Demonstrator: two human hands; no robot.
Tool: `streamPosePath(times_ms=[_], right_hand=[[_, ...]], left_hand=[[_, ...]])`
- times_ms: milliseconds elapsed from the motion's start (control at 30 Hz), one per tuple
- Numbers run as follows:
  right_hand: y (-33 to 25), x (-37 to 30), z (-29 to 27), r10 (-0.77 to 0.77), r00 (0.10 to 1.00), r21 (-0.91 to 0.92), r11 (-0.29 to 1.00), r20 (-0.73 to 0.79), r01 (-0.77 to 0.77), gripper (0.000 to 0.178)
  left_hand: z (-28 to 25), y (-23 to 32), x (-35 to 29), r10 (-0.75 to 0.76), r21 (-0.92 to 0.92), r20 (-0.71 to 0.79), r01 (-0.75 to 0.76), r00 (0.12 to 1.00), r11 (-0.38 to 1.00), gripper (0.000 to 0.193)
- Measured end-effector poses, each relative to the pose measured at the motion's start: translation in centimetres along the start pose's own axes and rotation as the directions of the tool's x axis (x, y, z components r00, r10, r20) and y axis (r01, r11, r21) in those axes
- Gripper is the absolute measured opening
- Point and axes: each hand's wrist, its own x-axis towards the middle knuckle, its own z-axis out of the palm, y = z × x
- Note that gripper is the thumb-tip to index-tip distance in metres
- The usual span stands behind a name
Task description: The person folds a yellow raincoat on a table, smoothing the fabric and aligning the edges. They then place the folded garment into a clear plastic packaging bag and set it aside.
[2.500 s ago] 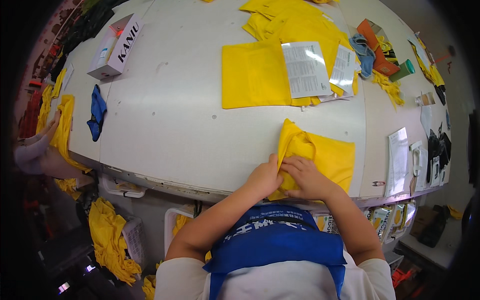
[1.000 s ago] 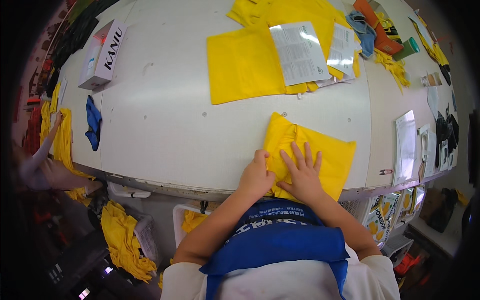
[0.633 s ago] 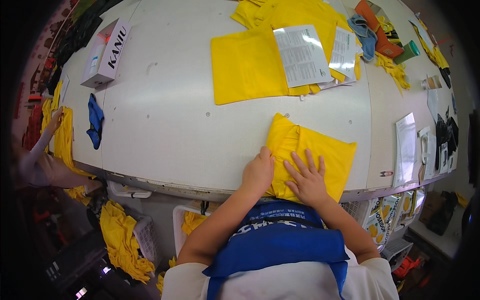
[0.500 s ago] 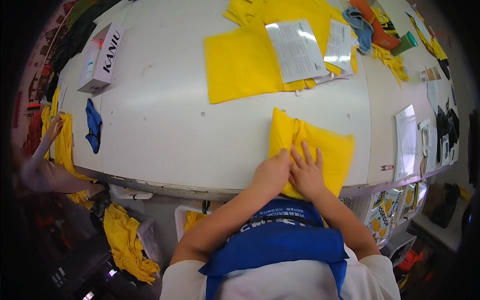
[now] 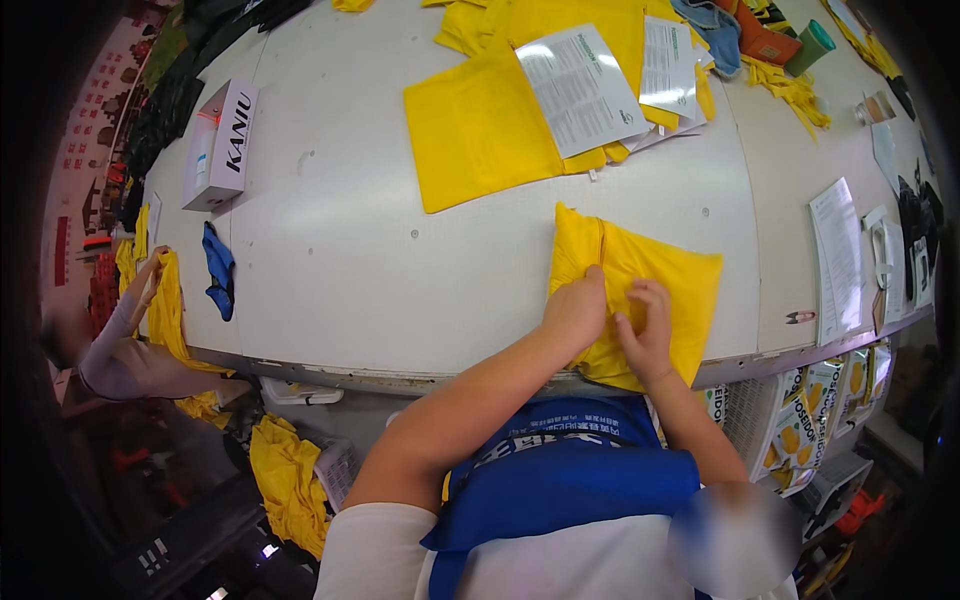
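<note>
A puffy, squarish yellow fabric pouch [image 5: 690, 285] lies at the table's front edge, slightly turned. A seam or opening line runs down near its left side. My left hand [image 5: 578, 312] is closed at that line, its fingers pinching the yellow cloth. Over the middle of the pouch, my right hand [image 5: 645, 330] is lifted a little, fingers apart and loosely bent, with nothing visible in them. Beyond it lie flat yellow fabric pieces [image 5: 480, 135], with a printed white sheet [image 5: 582, 90] and another printed sheet [image 5: 668, 68] on top.
To the left are a white box [image 5: 222, 150] and a blue cloth [image 5: 218, 270]. A co-worker [image 5: 125, 335] handles yellow cloth there. Small snips [image 5: 800, 317], printed papers [image 5: 836, 260] and a green cup [image 5: 810, 47] are on the right. Yellow fabric [image 5: 285, 475] hangs over a basket below.
My right hand has lifted from lying flat on the pouch, its fingers now bent. My left hand has moved up along the seam line. The whole view has shifted slightly.
</note>
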Motion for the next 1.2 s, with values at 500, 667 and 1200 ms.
streamPosePath(times_ms=[500, 667, 1200], right_hand=[[-3.1, -3.9, 1.7, -0.500, 0.721, -0.349, 0.645, 0.481, 0.680, 0.011], [-2.9, -4.1, 1.6, -0.505, 0.711, -0.305, 0.665, 0.488, 0.682, 0.009], [-3.3, -4.7, 1.2, -0.362, 0.870, -0.195, 0.877, 0.335, 0.440, 0.016]], left_hand=[[0.3, -0.7, 1.7, -0.017, 0.035, 0.030, 0.016, 0.999, 0.999, 0.023], [-1.0, -0.3, 1.2, -0.011, 0.028, 0.078, 0.009, 0.997, 1.000, 0.022], [-2.7, -3.5, 0.2, -0.018, -0.322, 0.196, 0.082, 0.981, 0.943, 0.008]])
